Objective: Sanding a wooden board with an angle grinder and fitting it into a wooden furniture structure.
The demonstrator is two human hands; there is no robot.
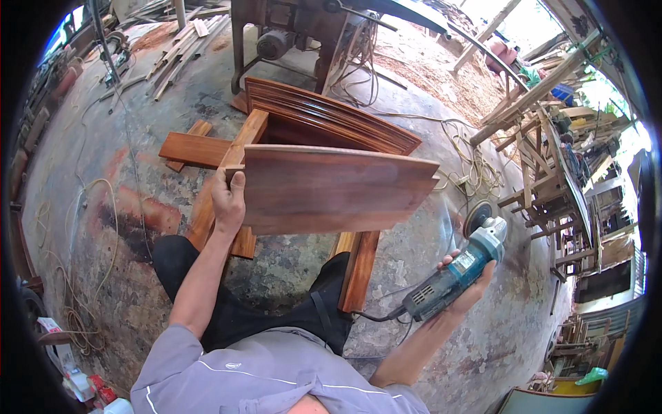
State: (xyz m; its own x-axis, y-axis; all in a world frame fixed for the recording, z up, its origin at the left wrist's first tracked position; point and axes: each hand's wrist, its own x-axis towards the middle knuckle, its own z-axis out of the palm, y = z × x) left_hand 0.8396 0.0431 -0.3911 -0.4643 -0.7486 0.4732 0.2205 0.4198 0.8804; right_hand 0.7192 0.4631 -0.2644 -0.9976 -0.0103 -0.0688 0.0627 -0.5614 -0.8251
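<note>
My left grip holds the wooden panel by its edge, which stretches rightward from it; my right grip wraps the sander, disc ahead, off the panel. From here I'd judge this sanding setup; next calls for landing the disc flat.

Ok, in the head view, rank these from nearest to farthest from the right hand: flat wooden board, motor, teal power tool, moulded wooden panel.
1. Teal power tool: held in the right hand.
2. Flat wooden board: leftward, held by the left hand.
3. Moulded wooden panel: beyond the board.
4. Motor: farthest ahead, left of centre.
</note>
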